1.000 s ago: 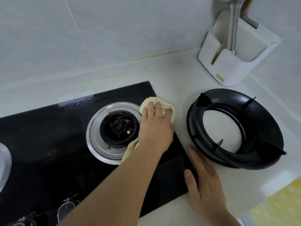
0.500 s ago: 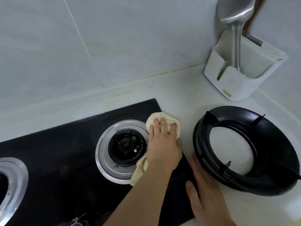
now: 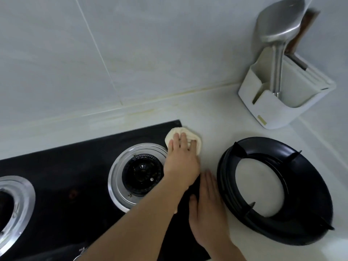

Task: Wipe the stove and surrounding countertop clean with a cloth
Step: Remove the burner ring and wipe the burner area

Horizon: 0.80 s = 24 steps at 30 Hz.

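The black glass stove lies set into the pale countertop. Its right burner sits bare in a silver ring. A cream cloth lies bunched over the stove's back right corner, partly on the countertop. My left hand presses down on the cloth with its fingers spread over it, the arm crossing the stove from the lower left. My right hand rests flat and palm down at the stove's right edge, holding nothing.
A black pan support ring lies on the countertop just right of my right hand. A white utensil holder with a steel ladle stands in the back right corner. A second burner shows at the left edge.
My left hand has slid the cloth away from me, from beside the burner ring to the stove's back right corner. My right hand has stayed at the stove's right edge.
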### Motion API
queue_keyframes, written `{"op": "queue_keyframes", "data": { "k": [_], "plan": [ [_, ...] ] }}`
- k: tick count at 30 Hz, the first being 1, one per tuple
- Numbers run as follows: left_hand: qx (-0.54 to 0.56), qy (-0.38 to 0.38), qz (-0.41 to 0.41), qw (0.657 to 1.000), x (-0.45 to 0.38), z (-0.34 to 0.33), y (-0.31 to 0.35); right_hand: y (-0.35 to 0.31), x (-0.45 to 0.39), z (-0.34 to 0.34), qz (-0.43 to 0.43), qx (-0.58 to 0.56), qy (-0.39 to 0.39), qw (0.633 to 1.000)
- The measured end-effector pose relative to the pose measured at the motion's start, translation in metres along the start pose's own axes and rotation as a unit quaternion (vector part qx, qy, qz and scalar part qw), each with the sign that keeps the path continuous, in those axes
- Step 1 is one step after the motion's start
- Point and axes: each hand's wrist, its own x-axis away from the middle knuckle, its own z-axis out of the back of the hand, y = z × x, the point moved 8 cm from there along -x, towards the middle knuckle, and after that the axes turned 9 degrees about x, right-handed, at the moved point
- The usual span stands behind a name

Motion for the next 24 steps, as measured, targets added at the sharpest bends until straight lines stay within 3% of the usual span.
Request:
{"op": "queue_keyframes", "data": {
  "k": [9, 15, 24],
  "plan": [
    [-0.031, -0.034, 0.05, 0.998, -0.056, 0.019, -0.027, -0.021, -0.05, -0.003, 0.026, 0.103, -0.041, 0.993],
    [0.044, -0.032, 0.2, 0.978, -0.049, 0.052, -0.117, -0.019, -0.047, -0.01, 0.022, 0.143, -0.019, 0.989],
    [0.039, -0.137, 0.044, 0.989, -0.025, 0.066, -0.15, -0.015, -0.04, -0.017, 0.01, 0.113, 0.026, 0.993]
  ]
}}
